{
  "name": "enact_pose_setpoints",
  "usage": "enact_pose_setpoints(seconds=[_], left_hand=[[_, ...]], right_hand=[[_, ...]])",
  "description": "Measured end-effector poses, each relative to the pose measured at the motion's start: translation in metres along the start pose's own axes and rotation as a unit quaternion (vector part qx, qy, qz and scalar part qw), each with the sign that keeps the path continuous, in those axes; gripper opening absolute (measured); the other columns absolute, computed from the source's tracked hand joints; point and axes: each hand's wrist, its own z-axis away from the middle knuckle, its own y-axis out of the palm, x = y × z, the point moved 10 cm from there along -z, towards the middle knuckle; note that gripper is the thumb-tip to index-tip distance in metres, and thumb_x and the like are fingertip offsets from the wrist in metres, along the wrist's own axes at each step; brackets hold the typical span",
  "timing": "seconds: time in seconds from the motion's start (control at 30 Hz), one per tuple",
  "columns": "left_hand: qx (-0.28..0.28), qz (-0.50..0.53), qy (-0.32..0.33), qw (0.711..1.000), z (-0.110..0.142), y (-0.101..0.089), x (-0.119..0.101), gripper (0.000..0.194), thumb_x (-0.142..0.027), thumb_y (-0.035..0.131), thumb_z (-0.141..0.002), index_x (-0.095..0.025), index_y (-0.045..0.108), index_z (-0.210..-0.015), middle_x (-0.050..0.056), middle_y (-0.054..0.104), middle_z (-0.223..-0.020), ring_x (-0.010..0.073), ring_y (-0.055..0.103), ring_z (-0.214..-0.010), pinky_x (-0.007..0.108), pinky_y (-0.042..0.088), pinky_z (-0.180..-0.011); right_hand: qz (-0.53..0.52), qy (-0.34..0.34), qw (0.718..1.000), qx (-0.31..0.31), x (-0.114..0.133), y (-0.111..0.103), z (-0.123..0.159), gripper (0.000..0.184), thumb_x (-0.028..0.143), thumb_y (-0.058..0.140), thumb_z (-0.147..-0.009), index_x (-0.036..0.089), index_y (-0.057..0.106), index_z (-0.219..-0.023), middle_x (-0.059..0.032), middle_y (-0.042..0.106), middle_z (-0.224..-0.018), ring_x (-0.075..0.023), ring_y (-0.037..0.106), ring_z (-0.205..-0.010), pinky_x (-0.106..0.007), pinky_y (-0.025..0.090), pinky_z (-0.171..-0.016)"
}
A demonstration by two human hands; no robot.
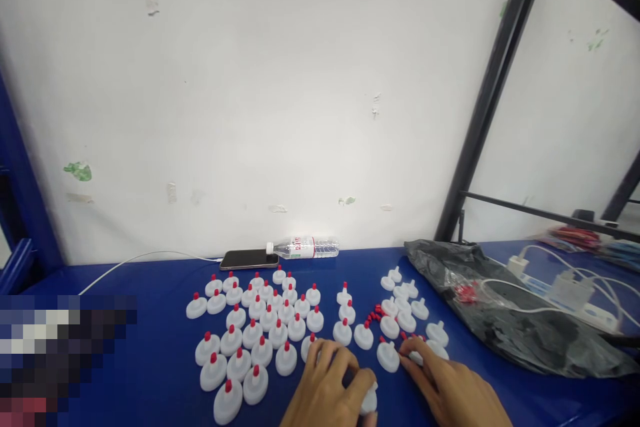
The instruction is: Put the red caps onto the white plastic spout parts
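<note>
My left hand is at the bottom middle, palm down with curled fingers. A white oval nozzle cap is held between its index finger and thumb; the top of this cap is partly hidden. To the right, my right hand has thumb and index finger close together beside small red tips; whatever lies between them is hidden. A white cap with a red tip lies just left of those fingers. Left of my hands stand several white caps with red tips. Several white caps without red tips lie beyond my right hand.
Against the wall lie a phone with a white cable and a clear water bottle on its side. A grey plastic bag spreads over the right of the blue table, with a power strip and cables upon it.
</note>
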Motion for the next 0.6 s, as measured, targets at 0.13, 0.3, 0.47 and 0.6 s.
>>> enact_pose_setpoints(seconds=[0.13,0.3,0.47,0.6], left_hand=[[0.028,-0.008,-0.042,0.999,-0.002,0.001,0.003,0.034,-0.020,0.071,-0.081,-0.027,0.062,-0.113,0.003,0.059,-0.097,0.0238,0.057,-0.089,0.040,0.048,-0.082],[0.074,-0.007,-0.034,0.997,0.000,0.011,0.006,0.037,-0.023,0.066,-0.087,-0.028,0.058,-0.123,0.003,0.062,-0.102,0.0249,0.058,-0.093,0.043,0.051,-0.083],[0.038,-0.042,0.023,0.998,0.003,0.010,0.003,0.041,-0.035,0.068,-0.089,-0.023,0.057,-0.127,0.004,0.066,-0.101,0.0255,0.061,-0.093,0.043,0.053,-0.085],[0.023,-0.045,0.045,0.998,0.003,0.006,0.001,0.041,-0.034,0.069,-0.088,-0.022,0.059,-0.125,0.003,0.066,-0.099,0.0238,0.062,-0.090,0.037,0.055,-0.080]], right_hand=[[-0.102,-0.015,0.993,-0.052,-0.006,-0.012,0.005,0.023,0.043,0.044,-0.097,0.033,0.064,-0.101,0.0028,0.077,-0.072,-0.0212,0.076,-0.065,-0.023,0.054,-0.055],[-0.314,0.000,0.946,-0.080,0.002,-0.028,0.016,0.028,0.053,0.058,-0.088,0.029,0.068,-0.098,-0.0013,0.078,-0.096,-0.0178,0.076,-0.069,-0.019,0.057,-0.060],[-0.448,0.000,0.894,0.008,0.031,-0.004,0.014,0.036,0.055,0.069,-0.081,0.021,0.071,-0.091,-0.0039,0.075,-0.074,-0.0198,0.072,-0.063,-0.019,0.051,-0.044],[-0.424,-0.026,0.905,0.007,0.040,0.003,0.013,0.032,0.051,0.069,-0.084,0.020,0.075,-0.091,-0.0021,0.073,-0.062,-0.0182,0.070,-0.058,-0.020,0.052,-0.051]])
